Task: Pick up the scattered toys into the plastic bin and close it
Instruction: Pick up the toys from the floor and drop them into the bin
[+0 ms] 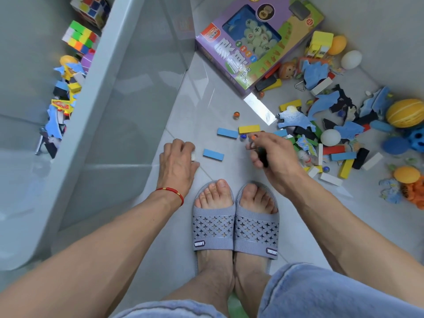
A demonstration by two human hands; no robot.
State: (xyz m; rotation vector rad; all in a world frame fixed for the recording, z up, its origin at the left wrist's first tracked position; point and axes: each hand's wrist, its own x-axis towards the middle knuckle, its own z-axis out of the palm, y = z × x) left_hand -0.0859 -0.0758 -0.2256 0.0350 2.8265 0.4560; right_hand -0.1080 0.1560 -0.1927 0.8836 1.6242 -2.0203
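The left hand (pixel 177 160) curls over a small white block (pixel 193 154) on the glossy grey tiled floor (pixel 190 106). The right hand (pixel 273 152) grips a black block (pixel 262 154). Flat blue wooden blocks (pixel 213 154) lie between them. The smooth translucent plastic bin (pixel 91 92) stands left, partly filled; the jumbled toy pile (pixel 344 125) sprawls right.
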